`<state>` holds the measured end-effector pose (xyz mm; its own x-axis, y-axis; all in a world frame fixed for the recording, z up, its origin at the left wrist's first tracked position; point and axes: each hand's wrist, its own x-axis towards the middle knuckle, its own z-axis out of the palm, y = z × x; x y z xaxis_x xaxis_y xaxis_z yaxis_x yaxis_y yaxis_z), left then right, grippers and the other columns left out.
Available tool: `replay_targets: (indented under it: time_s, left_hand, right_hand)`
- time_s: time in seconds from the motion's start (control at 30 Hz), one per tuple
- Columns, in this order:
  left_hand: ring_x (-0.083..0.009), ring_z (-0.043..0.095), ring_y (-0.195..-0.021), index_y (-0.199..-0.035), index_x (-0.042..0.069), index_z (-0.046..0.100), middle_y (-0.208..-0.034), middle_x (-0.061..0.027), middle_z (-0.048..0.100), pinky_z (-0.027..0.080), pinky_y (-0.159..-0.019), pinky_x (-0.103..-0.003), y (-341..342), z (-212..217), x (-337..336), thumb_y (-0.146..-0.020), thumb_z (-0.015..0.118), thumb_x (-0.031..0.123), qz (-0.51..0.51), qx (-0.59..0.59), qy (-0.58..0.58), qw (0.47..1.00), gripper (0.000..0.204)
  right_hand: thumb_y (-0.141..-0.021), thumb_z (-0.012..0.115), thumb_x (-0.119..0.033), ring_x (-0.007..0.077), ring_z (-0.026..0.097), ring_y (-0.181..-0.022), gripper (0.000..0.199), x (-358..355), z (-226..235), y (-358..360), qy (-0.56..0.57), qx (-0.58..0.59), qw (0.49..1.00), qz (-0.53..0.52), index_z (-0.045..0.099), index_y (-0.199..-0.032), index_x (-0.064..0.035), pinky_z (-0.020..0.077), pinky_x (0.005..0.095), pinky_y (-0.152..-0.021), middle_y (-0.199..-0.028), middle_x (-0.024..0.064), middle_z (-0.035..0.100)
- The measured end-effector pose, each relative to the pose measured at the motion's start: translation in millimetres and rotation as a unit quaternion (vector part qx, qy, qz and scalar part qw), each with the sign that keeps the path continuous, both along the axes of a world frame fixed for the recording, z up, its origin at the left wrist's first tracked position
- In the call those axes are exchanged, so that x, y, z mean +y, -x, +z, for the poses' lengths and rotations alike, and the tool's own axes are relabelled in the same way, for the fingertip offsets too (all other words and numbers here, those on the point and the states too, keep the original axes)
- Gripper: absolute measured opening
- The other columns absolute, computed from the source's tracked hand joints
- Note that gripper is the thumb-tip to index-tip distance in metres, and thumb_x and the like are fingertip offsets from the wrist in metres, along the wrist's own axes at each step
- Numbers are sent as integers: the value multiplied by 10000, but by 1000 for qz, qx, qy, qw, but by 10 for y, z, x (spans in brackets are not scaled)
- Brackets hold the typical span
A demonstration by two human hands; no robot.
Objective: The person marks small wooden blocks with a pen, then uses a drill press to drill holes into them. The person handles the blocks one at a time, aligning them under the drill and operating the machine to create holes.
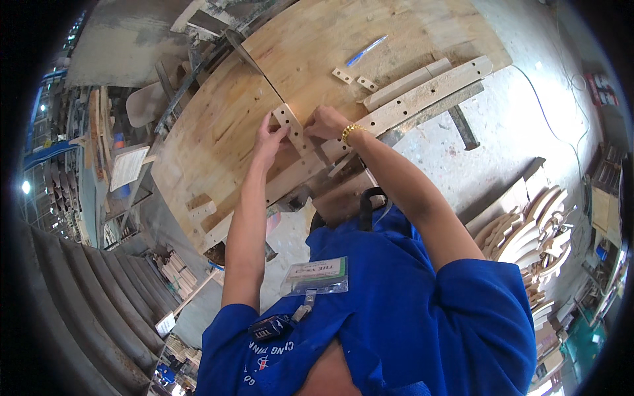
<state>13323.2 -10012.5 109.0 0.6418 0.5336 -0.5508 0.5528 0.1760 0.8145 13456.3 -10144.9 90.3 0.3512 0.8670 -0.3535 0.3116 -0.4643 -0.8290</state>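
Note:
My left hand (pixel 269 140) grips the edge of a pale wooden strip (pixel 294 130) drilled with several dark holes, thumb and fingers closed on it. The strip lies slanted, its near end meeting a long drilled wooden rail (pixel 422 98) along the near edge of the plywood tabletop (pixel 218 122). Just to the right of the strip is my right hand (pixel 328 123), with a gold bracelet at the wrist. Its fingers are drawn together in a pinch; whatever they hold is hidden.
Two small drilled blocks (pixel 342 76) and a blue pen (pixel 366 51) lie farther back on the tabletop. Another pale block (pixel 202 210) rests at the left. Curved wooden parts (pixel 528 228) are piled on the right, and dark curved panels (pixel 86 297) stand at lower left.

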Motion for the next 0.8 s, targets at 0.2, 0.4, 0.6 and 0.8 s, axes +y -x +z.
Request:
replay_targets:
  time_s: [0.2, 0.4, 0.6, 0.8]
  left_hand:
    - [-140, 596, -880, -1422, 163, 255, -1009, -68, 604, 481, -635, -272, 41, -34, 31, -853, 619, 102, -4, 9, -61, 998, 678]
    - [-144, 602, -829, -1399, 140, 317, -974, -79, 606, 476, -622, -275, -15, -46, -8, -843, 620, 88, 31, -7, -19, 999, 635]
    - [-140, 592, -834, -1388, 109, 363, -957, -82, 606, 467, -670, -282, 143, -141, 15, -825, 639, 98, 81, -30, -17, 996, 628]
    - [-159, 601, -866, -1389, 97, 358, -1004, -118, 596, 493, -704, -277, -42, 36, -69, -824, 632, 57, 49, -17, 2, 999, 629]
  right_hand:
    - [-718, 667, -285, 251, 668, -716, 279, 21, 61, 39, 0, 8, 1000, 15, 722, -909, -89, 518, 333, -711, -791, 133, 689]
    - [-700, 677, -272, 293, 662, -756, 249, -5, 54, 6, 4, 14, 1000, 5, 723, -867, -94, 516, 363, -718, -820, 147, 682]
    - [-708, 656, -270, 296, 662, -719, 254, 3, 99, 59, -28, 46, 999, 4, 717, -874, -88, 515, 362, -698, -780, 157, 674]
    - [-711, 648, -270, 302, 661, -714, 261, -53, -17, -20, -15, 46, 998, -25, 714, -884, -85, 516, 358, -694, -774, 170, 670]
